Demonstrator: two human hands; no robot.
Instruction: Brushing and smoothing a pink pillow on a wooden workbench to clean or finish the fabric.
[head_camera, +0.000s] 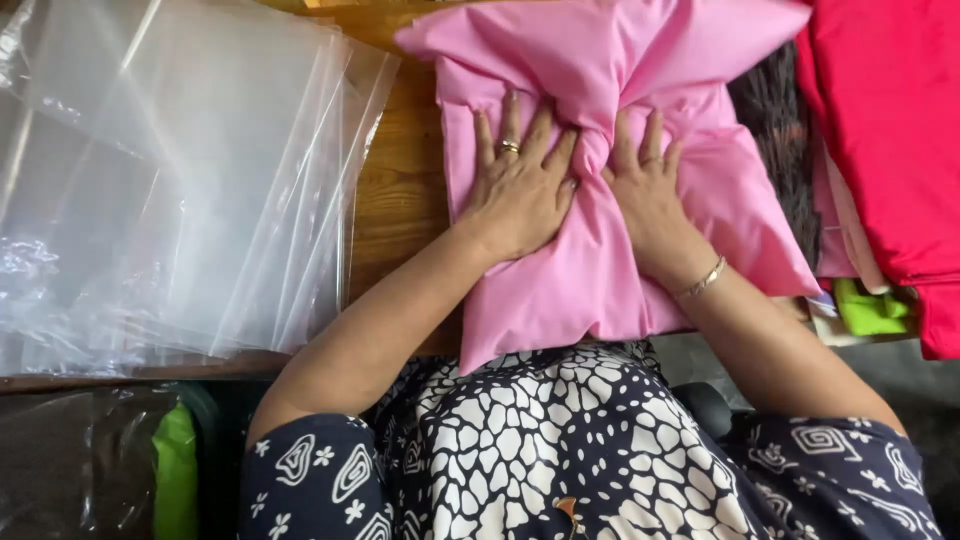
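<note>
Closest to my head camera is the navy dress with white pebble and spiral print (560, 450), filling the bottom of the view. From it both bare forearms reach up onto the folded pink cloth bundle (600, 150), which lies on the wooden counter (400, 190) with its near edge hanging over toward the lap.

My left hand (520, 185) lies flat on the bundle's left half, fingers spread and released, pressing down rather than gripping; a ring shows on one finger. My right hand (648, 185) lies just beside it on the right half, also flat and open-palmed, with a thin gold bracelet (700, 280) at the wrist. Between the two hands the pink fabric is pushed up into a ridge.

Left of the bundle, a stack of clear plastic bags (170, 170) covers most of the counter. On the right, bright red folded cloth (890, 130) sits near the bundle, with a dark patterned piece (775, 120) between them and a lime-green item (870, 305) below.
</note>
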